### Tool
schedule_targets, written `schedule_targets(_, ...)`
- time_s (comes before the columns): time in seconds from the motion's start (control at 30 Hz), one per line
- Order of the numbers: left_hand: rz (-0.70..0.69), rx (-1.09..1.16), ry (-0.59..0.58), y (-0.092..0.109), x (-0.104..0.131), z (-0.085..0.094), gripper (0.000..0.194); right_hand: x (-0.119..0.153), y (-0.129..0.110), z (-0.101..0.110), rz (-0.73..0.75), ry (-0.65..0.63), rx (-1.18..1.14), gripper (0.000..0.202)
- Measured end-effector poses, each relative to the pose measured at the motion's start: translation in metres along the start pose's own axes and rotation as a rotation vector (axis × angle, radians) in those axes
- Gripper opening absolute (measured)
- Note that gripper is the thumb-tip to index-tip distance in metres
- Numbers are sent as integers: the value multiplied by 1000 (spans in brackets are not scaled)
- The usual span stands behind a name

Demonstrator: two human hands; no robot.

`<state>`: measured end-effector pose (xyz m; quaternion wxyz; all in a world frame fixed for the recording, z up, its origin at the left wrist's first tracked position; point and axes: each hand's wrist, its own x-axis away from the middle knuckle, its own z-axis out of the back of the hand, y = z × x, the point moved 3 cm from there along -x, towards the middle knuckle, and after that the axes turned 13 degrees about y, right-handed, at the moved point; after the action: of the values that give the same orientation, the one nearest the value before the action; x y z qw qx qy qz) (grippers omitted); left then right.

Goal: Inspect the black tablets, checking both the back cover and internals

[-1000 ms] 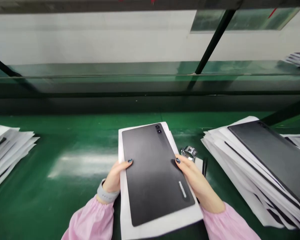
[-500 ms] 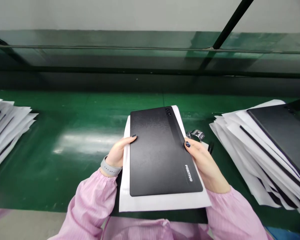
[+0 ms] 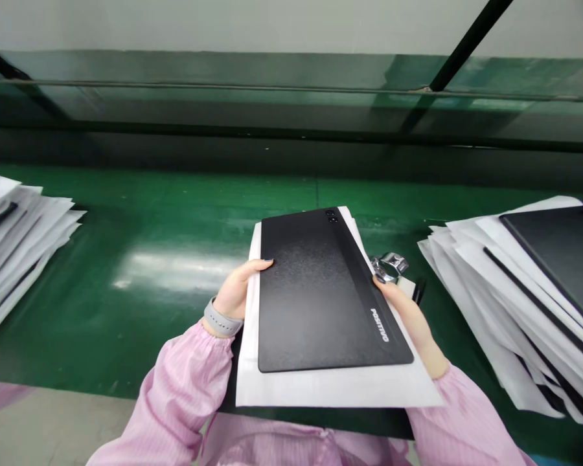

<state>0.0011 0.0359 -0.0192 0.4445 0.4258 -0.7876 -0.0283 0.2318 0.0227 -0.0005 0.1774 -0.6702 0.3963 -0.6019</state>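
Observation:
A dark grey tablet back cover marked POSITIVO lies on a white sheet or sleeve, its camera holes at the top right. My left hand grips the left edges of both, thumb on the cover and fingers hidden beneath. On the opposite side, my right hand holds the right edge, its thumb at the rim and the other fingers out of sight under the sheet. Both pieces tilt together in front of my body, above the workbench. Just beyond my right thumb sits a shiny metal object.
A stack of white sleeves and dark covers stands on the right, with a dark panel on top. Another stack of white sleeves is at the left edge. The green bench meets a dark barrier at the back.
My right hand has shifted slightly right along with the cover and sheet; its thumb now rests nearer the cover's edge. The whole view has shifted a little.

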Motion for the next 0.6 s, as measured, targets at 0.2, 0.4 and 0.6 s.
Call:
schedule_targets(0.2,-353,55,-82,1,29,-13,43,-4,0,-5,165,-188,-54,39)
schedule_targets(0.4,-533,-214,-401,1,64,-45,39,-5,3,-11,231,-360,-69,38)
schedule_targets(0.6,-668,-469,-540,-1,63,-41,48,-4,6,-16,235,-406,-56,43)
